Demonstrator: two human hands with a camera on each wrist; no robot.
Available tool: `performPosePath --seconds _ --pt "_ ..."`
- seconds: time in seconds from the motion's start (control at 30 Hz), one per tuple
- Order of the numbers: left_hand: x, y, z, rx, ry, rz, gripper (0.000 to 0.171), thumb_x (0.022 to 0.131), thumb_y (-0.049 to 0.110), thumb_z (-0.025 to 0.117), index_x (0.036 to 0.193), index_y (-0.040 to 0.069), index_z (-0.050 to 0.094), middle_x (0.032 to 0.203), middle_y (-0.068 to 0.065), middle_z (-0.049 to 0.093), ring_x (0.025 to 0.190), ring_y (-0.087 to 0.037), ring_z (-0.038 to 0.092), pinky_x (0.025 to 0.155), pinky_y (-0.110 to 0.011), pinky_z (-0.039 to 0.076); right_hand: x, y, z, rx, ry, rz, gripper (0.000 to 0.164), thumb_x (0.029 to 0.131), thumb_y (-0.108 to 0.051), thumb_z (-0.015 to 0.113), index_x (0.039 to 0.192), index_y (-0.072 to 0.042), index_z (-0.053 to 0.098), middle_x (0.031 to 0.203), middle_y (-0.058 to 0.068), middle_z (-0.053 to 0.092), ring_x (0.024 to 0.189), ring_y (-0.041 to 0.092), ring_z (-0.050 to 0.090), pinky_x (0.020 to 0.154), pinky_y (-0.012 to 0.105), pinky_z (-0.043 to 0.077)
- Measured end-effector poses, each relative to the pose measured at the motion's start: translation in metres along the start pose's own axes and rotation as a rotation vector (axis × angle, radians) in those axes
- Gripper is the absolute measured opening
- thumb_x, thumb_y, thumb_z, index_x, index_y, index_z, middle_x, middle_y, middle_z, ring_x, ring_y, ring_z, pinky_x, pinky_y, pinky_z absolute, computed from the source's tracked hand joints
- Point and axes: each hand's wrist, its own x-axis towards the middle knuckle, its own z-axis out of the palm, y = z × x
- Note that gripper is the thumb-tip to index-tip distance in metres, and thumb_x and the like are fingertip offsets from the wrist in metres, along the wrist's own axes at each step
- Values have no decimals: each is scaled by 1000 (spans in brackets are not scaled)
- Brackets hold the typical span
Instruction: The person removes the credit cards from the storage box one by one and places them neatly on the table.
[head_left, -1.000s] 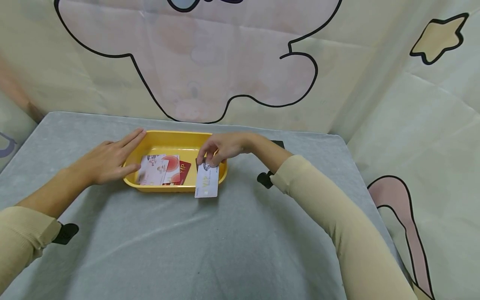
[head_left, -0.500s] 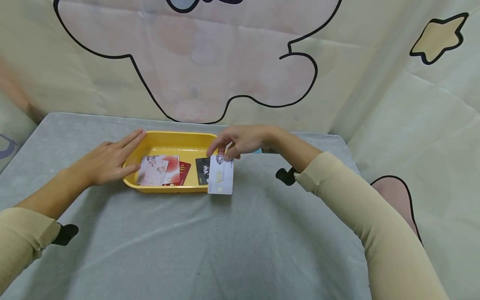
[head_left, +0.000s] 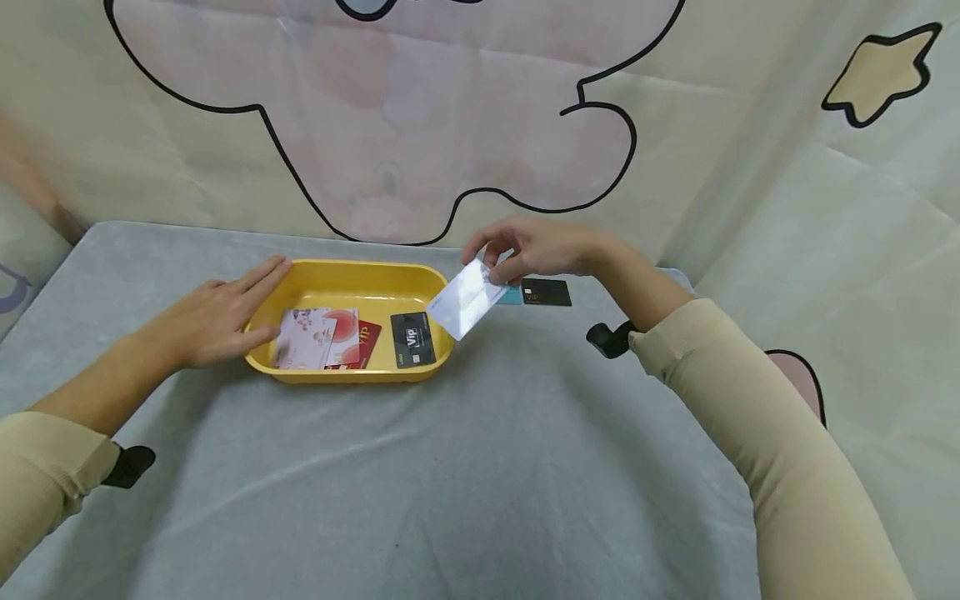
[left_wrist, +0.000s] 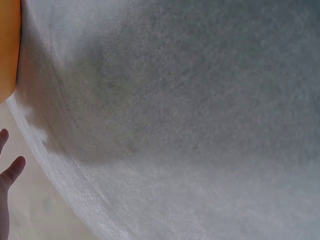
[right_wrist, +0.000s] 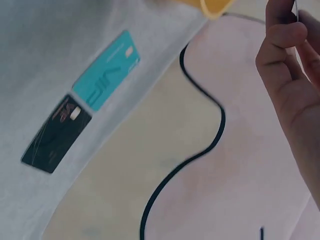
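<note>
In the head view my right hand [head_left: 528,248] pinches a white card [head_left: 467,298] by its upper edge, tilted over the right end of a yellow tray [head_left: 360,377]. My left hand [head_left: 225,317] lies with straight fingers at the tray's left rim. Inside the tray, pinkish-white cards [head_left: 303,340] overlap a red VIP card [head_left: 367,342] on the left side, and a black Vip card [head_left: 412,340] lies on the right. On the cloth beyond the tray's right end sit a teal VIP card [right_wrist: 106,70] and a black VIP card [head_left: 546,292], set end to end.
Grey cloth [head_left: 420,483] covers the table, whose far edge meets a printed curtain [head_left: 480,108]. A second curtain side hangs at the right. Black straps [head_left: 611,340] stick out from both sleeves.
My right hand has carried the white card up and rightward out of the tray, turning it aslant. The black card beneath it and the cards on the cloth have come into view. My left hand stays put.
</note>
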Motion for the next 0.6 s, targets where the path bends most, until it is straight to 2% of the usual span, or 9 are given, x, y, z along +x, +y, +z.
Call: performPosePath --seconds 0.2,0.33,0.47,0.6 --pt "0 0 -3 5 -19 -12 86 95 44 49 160 8 6 165 -17 13 122 -47 54 101 -69 35 -6 21 -14 36 141 95 30 96 -6 59 126 -10 59 110 17 57 98 30 60 79 33 54" --pt "0 0 -3 3 -22 -19 86 95 44 49 160 9 5 165 -16 12 123 -48 52 102 -69 35 -7 41 -18 108 204 152 26 99 -6 57 125 -7 57 114 17 60 95 30 59 80 33 56" --pt "0 0 -2 2 -26 -24 86 95 45 49 161 11 4 166 -16 11 125 -48 51 102 -69 34 -7 59 -17 167 230 169 23 100 -2 53 123 -3 56 112 18 63 88 29 61 79 36 57" --pt "0 -1 -1 1 -26 -26 87 95 44 49 161 12 3 166 -15 11 125 -48 51 103 -68 35 -5 72 -13 204 226 174 22 100 0 50 121 0 55 111 20 64 86 30 63 84 46 57"
